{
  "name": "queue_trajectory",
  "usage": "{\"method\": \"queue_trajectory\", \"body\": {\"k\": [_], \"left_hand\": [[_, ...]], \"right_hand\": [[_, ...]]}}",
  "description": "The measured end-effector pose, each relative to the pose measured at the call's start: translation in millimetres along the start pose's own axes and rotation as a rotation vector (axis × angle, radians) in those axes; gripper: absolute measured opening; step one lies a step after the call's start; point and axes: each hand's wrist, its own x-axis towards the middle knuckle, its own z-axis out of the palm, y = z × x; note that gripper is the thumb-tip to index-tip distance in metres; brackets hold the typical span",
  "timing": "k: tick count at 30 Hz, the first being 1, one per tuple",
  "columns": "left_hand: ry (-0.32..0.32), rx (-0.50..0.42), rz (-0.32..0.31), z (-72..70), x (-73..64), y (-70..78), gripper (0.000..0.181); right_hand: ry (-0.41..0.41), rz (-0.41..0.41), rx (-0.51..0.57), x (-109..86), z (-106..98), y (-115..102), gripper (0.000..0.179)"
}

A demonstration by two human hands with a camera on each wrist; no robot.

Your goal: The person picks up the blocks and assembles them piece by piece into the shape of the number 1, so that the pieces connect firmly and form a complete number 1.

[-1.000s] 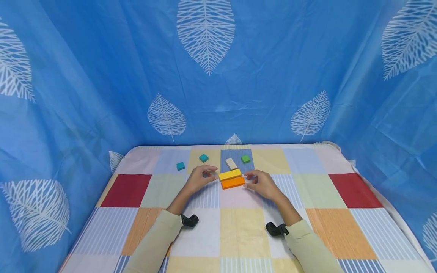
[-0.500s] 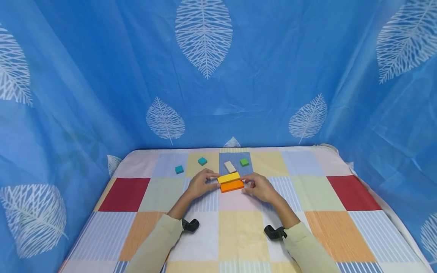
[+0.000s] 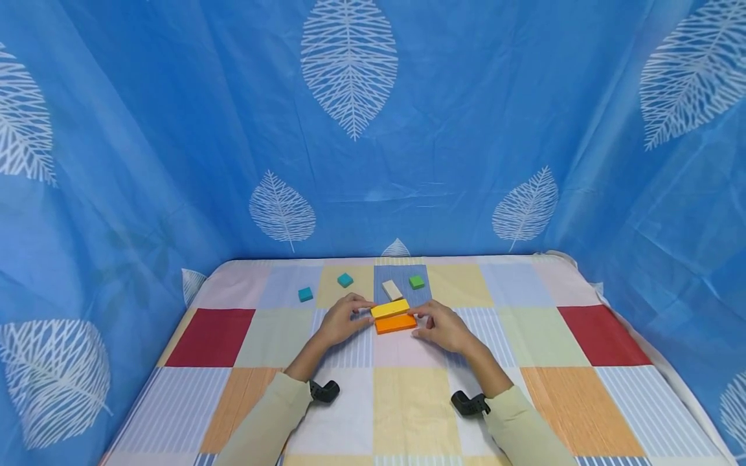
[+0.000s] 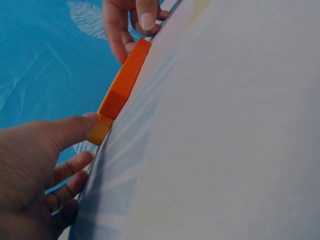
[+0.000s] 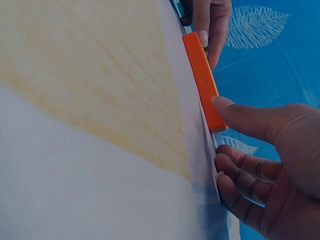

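Note:
A yellow block (image 3: 390,309) and an orange block (image 3: 395,323) lie long side to long side on the patchwork cloth, yellow behind and offset slightly left. My left hand (image 3: 344,320) pinches the yellow block's left end with thumb and index finger; its other fingers are loosely bent in the left wrist view. At the opposite end, my right hand (image 3: 444,326) touches the yellow block with its index fingertip. Its thumb is beside the orange block's right end, and contact there is unclear. The right index finger is hidden behind the thumb in the right wrist view.
Behind the pair are a white block (image 3: 392,290) and a green block (image 3: 416,282). Two teal blocks, one nearer (image 3: 305,294) and one farther (image 3: 345,280), lie to the left. A blue leaf-print curtain (image 3: 408,142) encloses the patchwork cloth (image 3: 416,408).
Both hands have closed in on the yellow block's ends. The blocks keep their places on the cloth; the head view has tilted up slightly, so everything sits lower in the picture.

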Motion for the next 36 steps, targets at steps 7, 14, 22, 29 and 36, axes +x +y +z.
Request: {"method": "queue_trajectory", "body": {"k": [7, 14, 22, 29, 36], "left_hand": [[0.016, -0.011, 0.003, 1.4, -1.0, -1.4, 0.033], [0.038, -0.011, -0.002, 4.2, -1.5, -2.9, 0.032], [0.061, 0.016, -0.023, 5.9, 0.4, -1.5, 0.03], [0.059, 0.025, -0.05, 6.7, 0.7, -0.9, 0.028], [0.017, 0.003, -0.03, 1.5, 1.2, -3.6, 0.028]], "right_hand": [[0.045, 0.018, -0.015, 0.2, 4, 1, 0.027], [0.073, 0.06, -0.058, 0.9, 6, -6, 0.027], [0.073, 0.069, -0.067, 3.1, 5, -7, 0.021], [0.031, 0.034, 0.015, 4.1, 0, -1, 0.023], [-0.008, 0.01, 0.048, 1.7, -10, 6, 0.023]]}}
